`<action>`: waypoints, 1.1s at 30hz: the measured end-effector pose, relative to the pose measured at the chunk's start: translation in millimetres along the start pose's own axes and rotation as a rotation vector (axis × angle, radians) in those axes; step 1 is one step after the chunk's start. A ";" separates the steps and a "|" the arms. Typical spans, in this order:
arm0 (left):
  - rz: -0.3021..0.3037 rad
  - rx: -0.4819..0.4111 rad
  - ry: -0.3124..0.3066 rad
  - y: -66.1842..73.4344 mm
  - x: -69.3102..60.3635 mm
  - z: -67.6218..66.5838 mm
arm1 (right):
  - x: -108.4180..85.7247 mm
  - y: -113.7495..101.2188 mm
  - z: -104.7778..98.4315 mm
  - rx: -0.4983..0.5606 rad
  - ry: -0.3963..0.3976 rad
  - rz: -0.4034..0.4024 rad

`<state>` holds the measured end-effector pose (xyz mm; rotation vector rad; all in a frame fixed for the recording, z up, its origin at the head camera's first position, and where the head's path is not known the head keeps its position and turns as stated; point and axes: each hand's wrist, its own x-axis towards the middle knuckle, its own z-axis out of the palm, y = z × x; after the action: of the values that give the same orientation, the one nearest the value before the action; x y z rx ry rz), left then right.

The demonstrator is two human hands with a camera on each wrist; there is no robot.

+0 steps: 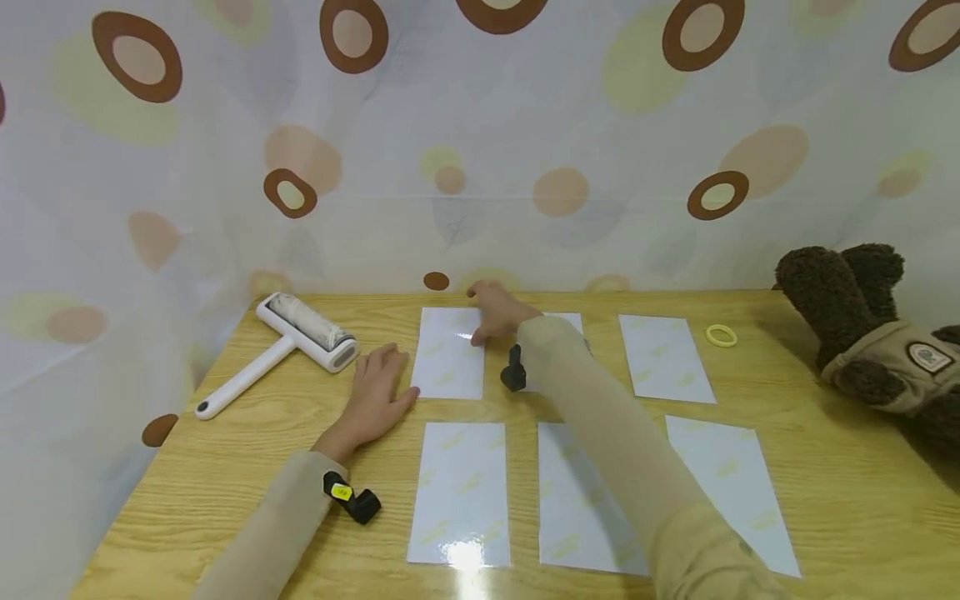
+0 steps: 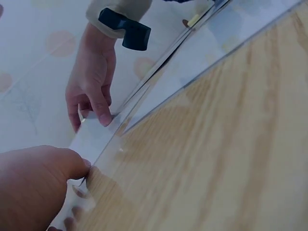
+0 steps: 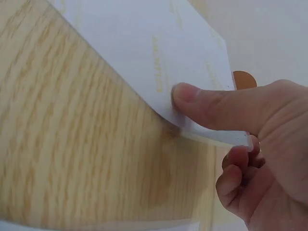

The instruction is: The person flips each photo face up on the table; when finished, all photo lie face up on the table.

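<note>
My right hand [image 1: 501, 312] reaches to the far right corner of the upper left white sheet of photo paper [image 1: 447, 358]. In the right wrist view the thumb lies on top of the sheet [image 3: 130, 43] and curled fingers [image 3: 231, 180] are beneath its corner, pinching it slightly off the wood. Faint yellow lettering marks the sheet. My left hand [image 1: 372, 398] rests on the table at the left of the same sheet, fingers spread. Its thumb [image 2: 72, 163] is at the sheet's near edge; its other fingers are mostly hidden in the left wrist view.
More white sheets lie in two rows, among them a near left one [image 1: 459, 492] and a far right one [image 1: 666, 358]. A lint roller [image 1: 300, 325] is at the left, a yellow ring [image 1: 722, 336] and brown plush toy [image 1: 877, 333] at the right. Patterned cloth [image 1: 495, 150] stands behind.
</note>
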<state>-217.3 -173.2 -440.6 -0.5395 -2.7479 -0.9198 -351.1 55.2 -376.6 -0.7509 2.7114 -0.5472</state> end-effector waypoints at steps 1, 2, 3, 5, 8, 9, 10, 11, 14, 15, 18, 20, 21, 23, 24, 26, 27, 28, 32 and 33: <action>-0.015 -0.019 0.010 0.3 0.0 -0.6 | 0.4 -1.0 -0.8 -0.007 0.006 -0.007; -0.033 -0.039 0.019 0.4 0.2 -1.1 | 0.6 -1.7 -1.6 -0.010 0.012 -0.019; -0.049 -0.056 0.027 0.7 0.4 -1.5 | 0.9 -1.9 -2.2 -0.013 0.018 -0.031; -0.071 -0.085 0.038 1.3 1.0 -1.8 | 0.8 -2.0 -3.2 -0.007 0.032 -0.050; -0.083 -0.132 0.053 2.4 2.5 -1.9 | -0.1 -1.3 -4.0 0.022 0.040 -0.059; -0.087 -0.156 0.060 2.7 3.1 -2.0 | -0.5 -0.9 -4.1 0.031 0.040 -0.060; -0.099 -0.186 0.065 3.0 3.7 -2.1 | -1.2 -0.7 -4.2 0.042 0.040 -0.062; -0.113 -0.226 0.068 3.8 4.4 -2.5 | -2.0 -0.6 -4.1 0.054 0.039 -0.062; -0.181 -0.386 0.049 4.9 5.8 -4.6 | -4.7 0.3 -2.1 0.103 0.038 -0.030; -0.208 -0.447 0.038 5.1 5.9 -5.6 | -5.9 0.2 -1.2 0.122 0.039 -0.018; -0.276 -0.661 0.006 8.2 5.8 -8.6 | -10.2 -1.2 2.0 0.180 0.046 0.011; -0.308 -0.779 -0.008 10.9 5.5 -10.1 | -13.5 -3.1 4.7 0.231 0.045 0.005; -0.315 -0.827 -0.012 12.7 5.3 -10.6 | -14.7 -4.0 6.3 0.255 0.047 -0.002; -0.322 -0.901 -0.018 16.2 5.0 -11.2 | -17.8 -6.9 9.3 0.338 0.045 0.003; -0.317 -0.924 -0.019 17.4 4.7 -11.3 | -19.2 -8.6 10.6 0.388 0.045 0.011; -0.292 -0.963 -0.019 19.8 4.3 -11.4 | -22.7 -12.4 12.9 0.511 0.039 0.053; -0.273 -0.983 -0.020 21.0 4.0 -11.6 | -24.6 -14.5 13.7 0.554 0.036 0.070; -0.256 -1.001 -0.022 22.1 3.8 -11.9 | -26.4 -16.7 14.2 0.596 0.028 0.090; -0.190 -1.041 -0.056 25.3 3.3 -13.9 | -33.2 -24.1 14.8 0.696 -0.030 0.114; -0.181 -1.045 -0.065 25.9 3.0 -14.7 | -34.6 -26.0 14.7 0.709 -0.051 0.110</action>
<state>-208.8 -162.2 -414.1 -0.4410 -2.1739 -2.3996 -306.0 49.0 -373.1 -0.4063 2.2358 -1.3280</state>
